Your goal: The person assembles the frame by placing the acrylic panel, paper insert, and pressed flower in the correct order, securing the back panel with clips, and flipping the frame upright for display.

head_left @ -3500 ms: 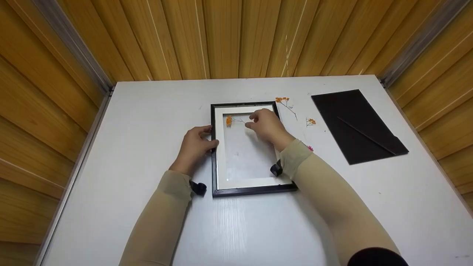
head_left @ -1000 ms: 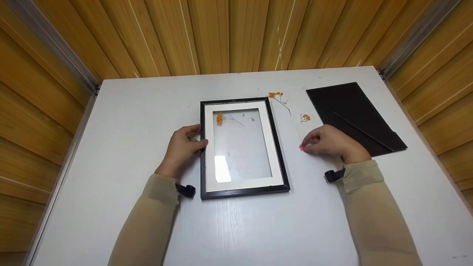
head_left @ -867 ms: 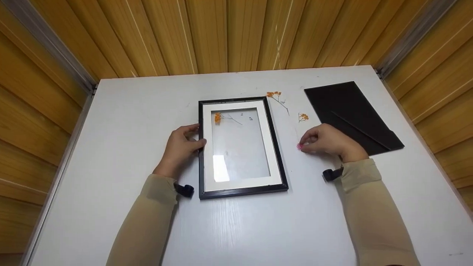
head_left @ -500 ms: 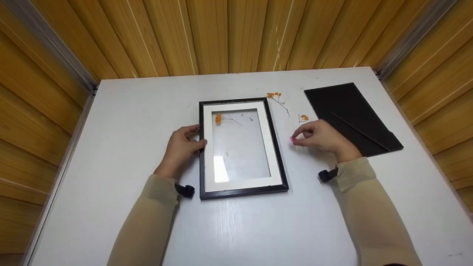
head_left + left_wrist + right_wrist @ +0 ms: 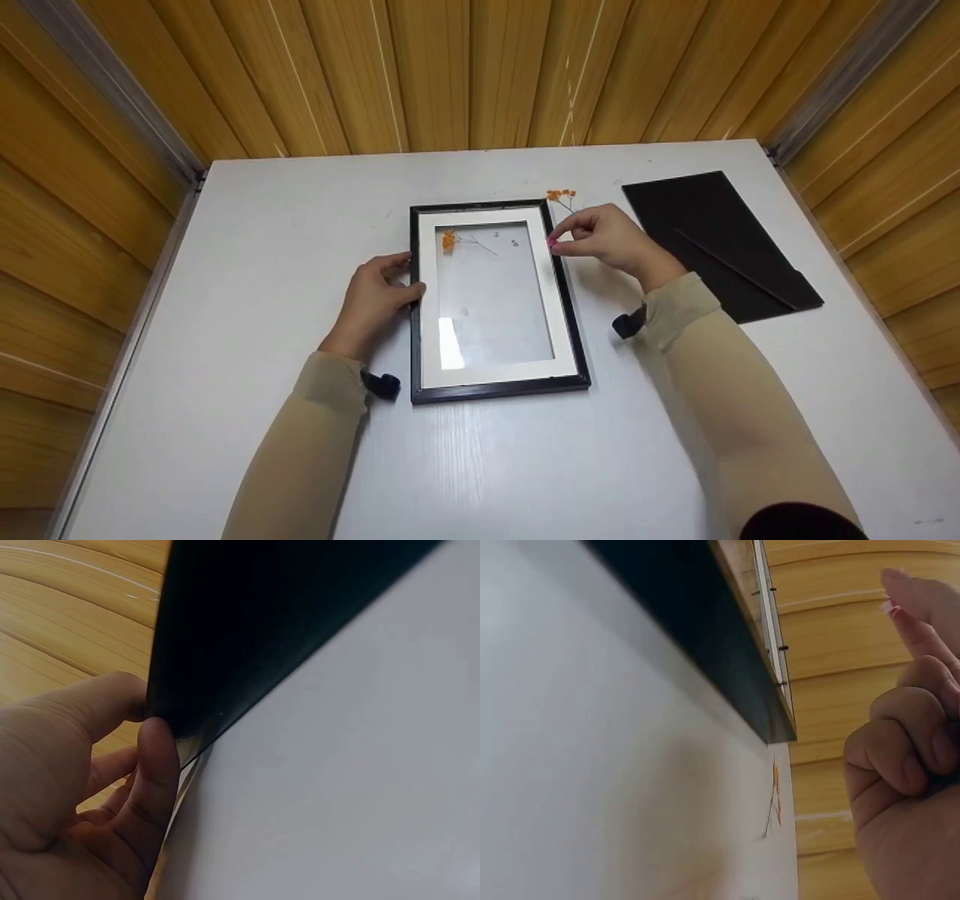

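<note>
A black picture frame (image 5: pixel 495 394) with a white mat lies on the white table. My left hand (image 5: pixel 373 300) holds its left edge, thumb on top of the rail, fingers along the outer side; the left wrist view shows the thumb (image 5: pixel 157 750) against the dark side. Above the frame's right rail, my right hand (image 5: pixel 619 244) pinches a small pink flower (image 5: pixel 552 242) between thumb and forefinger. The right wrist view shows the flower (image 5: pixel 889 607) mostly covered by the fingertips, the other fingers curled. Inside the mat opening, an orange flower sprig (image 5: pixel 448 241) lies at upper left.
An orange flower sprig (image 5: pixel 561 195) lies by the frame's top right corner, its stem partly behind my right hand. A black backing board (image 5: pixel 720 225) with a stand flap lies on the right. Wood-patterned walls (image 5: pixel 450 75) border the table.
My right hand first let go of the orange sprig in the frame, then took the pink flower from the table and carried it left and up over the right rail. The left hand kept its hold.
</note>
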The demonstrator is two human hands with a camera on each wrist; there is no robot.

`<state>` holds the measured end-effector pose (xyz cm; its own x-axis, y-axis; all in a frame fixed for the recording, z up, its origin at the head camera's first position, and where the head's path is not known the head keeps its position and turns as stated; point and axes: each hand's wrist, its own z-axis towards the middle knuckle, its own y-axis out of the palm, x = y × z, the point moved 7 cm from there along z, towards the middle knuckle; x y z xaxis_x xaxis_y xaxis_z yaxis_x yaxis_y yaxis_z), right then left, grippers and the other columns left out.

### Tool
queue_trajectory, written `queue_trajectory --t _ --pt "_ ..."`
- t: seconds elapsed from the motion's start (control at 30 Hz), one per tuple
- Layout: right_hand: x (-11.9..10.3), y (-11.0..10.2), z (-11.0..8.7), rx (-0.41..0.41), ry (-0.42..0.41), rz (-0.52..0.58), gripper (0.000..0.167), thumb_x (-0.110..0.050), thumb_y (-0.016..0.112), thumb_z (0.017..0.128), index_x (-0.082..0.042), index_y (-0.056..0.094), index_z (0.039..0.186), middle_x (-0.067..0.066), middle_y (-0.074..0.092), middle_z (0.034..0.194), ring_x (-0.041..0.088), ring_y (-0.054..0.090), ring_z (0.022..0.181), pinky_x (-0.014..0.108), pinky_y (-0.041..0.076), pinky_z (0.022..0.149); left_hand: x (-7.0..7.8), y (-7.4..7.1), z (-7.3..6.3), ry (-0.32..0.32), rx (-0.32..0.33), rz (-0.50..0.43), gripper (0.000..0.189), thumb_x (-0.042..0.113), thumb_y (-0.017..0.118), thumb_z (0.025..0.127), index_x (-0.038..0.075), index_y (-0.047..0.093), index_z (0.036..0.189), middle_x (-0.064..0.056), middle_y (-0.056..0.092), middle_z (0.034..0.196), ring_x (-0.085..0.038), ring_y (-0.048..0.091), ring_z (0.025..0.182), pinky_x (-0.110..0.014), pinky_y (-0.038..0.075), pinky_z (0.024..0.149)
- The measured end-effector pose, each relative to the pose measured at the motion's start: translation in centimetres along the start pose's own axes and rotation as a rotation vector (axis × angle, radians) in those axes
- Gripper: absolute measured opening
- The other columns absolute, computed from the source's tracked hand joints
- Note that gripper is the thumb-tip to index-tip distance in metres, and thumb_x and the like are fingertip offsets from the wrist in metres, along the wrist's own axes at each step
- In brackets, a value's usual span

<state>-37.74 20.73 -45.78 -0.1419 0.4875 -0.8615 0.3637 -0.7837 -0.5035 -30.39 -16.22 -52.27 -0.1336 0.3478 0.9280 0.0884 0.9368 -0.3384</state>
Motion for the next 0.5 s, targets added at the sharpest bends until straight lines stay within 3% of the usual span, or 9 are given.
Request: queue_trajectory --t 0.23,0.4,0.5 --pt "-1.8 1.4 2.9 -0.028 -0.001 -0.037 0.026 -0.019 0.094 0.094 -0.005 0.087 0.115 -0.013 0.044 0.065 0.006 0.039 0.069 0.022 0.033 0.062 0.2 0.1 0.0 0.006 -0.004 -0.003 0.069 0.013 0.085 0.098 0.004 0.06 0.161 -0.02 0.068 0.156 -0.015 0.076 0.089 -0.024 0.066 0.073" --pt "-2.4 2.7 4.2 -0.014 -0.002 0.031 0.025 -0.018 0.094 0.093 -0.007 0.088 0.114 -0.012 0.038 0.065 0.006 0.032 0.065 0.023 0.028 0.059 0.1 0.1 -0.1 0.007 -0.003 -0.007 0.068 0.013 0.085 0.098 0.004 0.06 0.161 -0.02 0.069 0.156 -0.015 0.077 0.094 -0.022 0.066 0.075" --pt "-2.5 3.4 5.1 0.004 0.02 0.014 0.023 -0.018 0.094 0.093 -0.008 0.088 0.113 -0.013 0.036 0.064 0.005 0.03 0.061 0.021 0.025 0.056 0.1 0.0 0.0 0.014 -0.008 -0.022 0.068 0.012 0.084 0.098 0.003 0.06 0.161 -0.021 0.069 0.155 -0.012 0.077 0.09 -0.021 0.065 0.073"
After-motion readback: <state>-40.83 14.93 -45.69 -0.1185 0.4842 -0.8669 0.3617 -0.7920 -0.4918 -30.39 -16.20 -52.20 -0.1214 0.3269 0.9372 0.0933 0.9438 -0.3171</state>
